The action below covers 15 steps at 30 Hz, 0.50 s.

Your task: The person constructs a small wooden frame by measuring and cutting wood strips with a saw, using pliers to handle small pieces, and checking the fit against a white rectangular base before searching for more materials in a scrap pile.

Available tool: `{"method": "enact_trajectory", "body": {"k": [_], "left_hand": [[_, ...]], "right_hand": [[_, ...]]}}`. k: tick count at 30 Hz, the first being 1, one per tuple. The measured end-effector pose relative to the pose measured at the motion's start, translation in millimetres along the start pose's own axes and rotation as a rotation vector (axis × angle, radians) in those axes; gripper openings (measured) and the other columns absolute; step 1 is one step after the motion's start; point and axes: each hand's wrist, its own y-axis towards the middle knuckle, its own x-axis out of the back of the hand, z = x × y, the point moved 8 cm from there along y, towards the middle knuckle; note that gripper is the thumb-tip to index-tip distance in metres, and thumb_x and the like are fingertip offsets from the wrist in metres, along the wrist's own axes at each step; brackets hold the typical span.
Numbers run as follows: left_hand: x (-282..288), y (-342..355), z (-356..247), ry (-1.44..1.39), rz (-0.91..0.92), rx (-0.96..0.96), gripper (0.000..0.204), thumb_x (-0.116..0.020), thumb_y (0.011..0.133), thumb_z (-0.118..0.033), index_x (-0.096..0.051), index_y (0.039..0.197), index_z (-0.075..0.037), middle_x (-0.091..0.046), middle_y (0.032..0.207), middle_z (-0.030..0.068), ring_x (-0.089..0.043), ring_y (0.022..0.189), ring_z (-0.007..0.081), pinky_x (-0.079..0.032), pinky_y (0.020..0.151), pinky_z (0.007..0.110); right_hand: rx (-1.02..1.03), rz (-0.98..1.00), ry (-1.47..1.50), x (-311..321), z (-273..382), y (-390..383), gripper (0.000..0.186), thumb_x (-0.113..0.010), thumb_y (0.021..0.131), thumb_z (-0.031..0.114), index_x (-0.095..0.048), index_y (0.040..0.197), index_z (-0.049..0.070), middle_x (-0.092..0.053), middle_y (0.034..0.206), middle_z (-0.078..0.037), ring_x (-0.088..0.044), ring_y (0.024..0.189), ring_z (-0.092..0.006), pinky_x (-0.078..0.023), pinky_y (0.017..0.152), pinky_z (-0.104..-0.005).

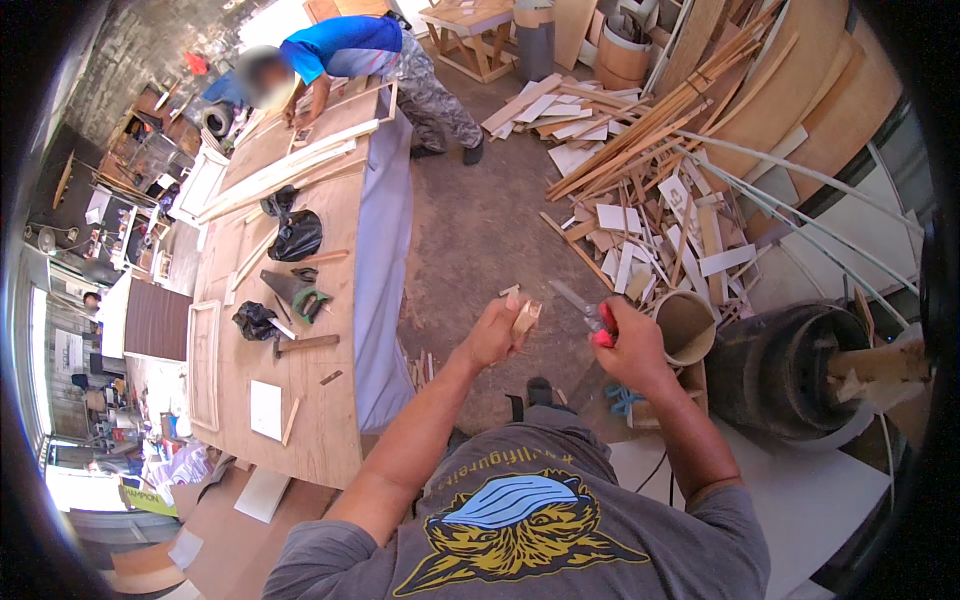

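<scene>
In front of my chest, my left hand (493, 332) is closed around a small piece of pale wood (525, 319), whose end sticks out past the fingers. My right hand (633, 345) grips a red-handled tool (604, 322) with a narrow grey blade pointing up and left, toward the wood. Whether it is a knife or snips I cannot tell. A short gap separates blade and wood. On the long wooden table to the left lie a hammer (308, 343), a handsaw with a green handle (308, 302) and black plastic bags (296, 236).
A person in a blue shirt (345, 50) leans over the far end of the table (330, 410). Wood offcuts (640, 235) are heaped on the floor at right. A cardboard tube (686, 325) and a black drum (770, 365) stand close to my right arm.
</scene>
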Motion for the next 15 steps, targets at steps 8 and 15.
{"method": "enact_trajectory", "body": {"k": [8,15], "left_hand": [[30.5,-13.9,-13.9,0.03,-0.1,-0.14,0.049,-0.04,0.107,-0.053,-0.057,0.101,-0.008,-0.049,0.076,-0.0005,-0.046,0.063,0.0064,-0.04,0.057,0.024],[46.3,-53.3,-57.6,0.427,-0.258,-0.264,0.032,-0.054,0.106,-0.036,-0.056,0.105,-0.005,-0.053,0.081,0.0023,-0.049,0.073,0.0124,-0.043,0.068,0.03]], "right_hand": [[0.148,-0.104,0.058,-6.4,34.4,2.1,0.051,-0.077,0.071,0.014,-0.058,0.117,0.003,-0.063,0.104,-0.017,-0.064,0.096,-0.0369,-0.051,0.083,-0.0443],[0.211,-0.116,-0.059,-24.1,87.3,2.5,0.05,-0.079,0.07,0.016,-0.058,0.115,0.007,-0.063,0.105,-0.014,-0.063,0.099,-0.0352,-0.05,0.082,-0.0472]]}}
